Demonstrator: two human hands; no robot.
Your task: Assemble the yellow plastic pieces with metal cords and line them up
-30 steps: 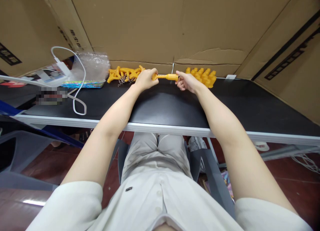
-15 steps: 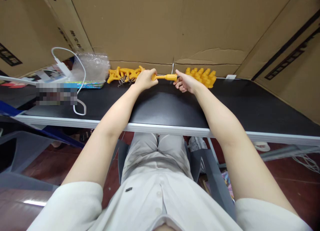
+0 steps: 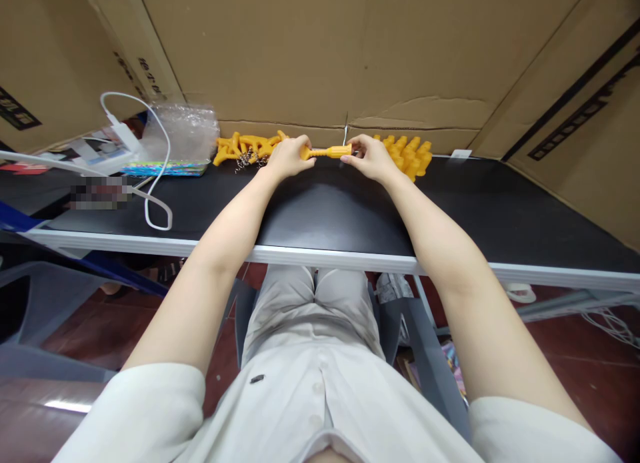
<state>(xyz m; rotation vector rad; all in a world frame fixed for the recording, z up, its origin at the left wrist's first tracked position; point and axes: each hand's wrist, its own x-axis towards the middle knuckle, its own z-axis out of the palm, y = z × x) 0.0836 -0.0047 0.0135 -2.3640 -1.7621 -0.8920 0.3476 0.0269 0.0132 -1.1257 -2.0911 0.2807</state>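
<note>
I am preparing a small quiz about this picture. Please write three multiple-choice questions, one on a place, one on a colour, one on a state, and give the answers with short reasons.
1. Where does the pile of yellow parts with small metal springs lie?
A. beside the left hand, at the back of the table
B. on the floor
C. on the person's lap

2. What colour is the table top?
A. white
B. black
C. green

3. How is the yellow piece held?
A. it lies alone on the table
B. only the right hand holds it
C. both hands grip it, one at each end

Answers:
1 A: the pile of yellow parts sits just beyond the left hand.
2 B: the table has a black surface with a pale edge.
3 C: the yellow piece spans from the left hand to the right hand.
</note>
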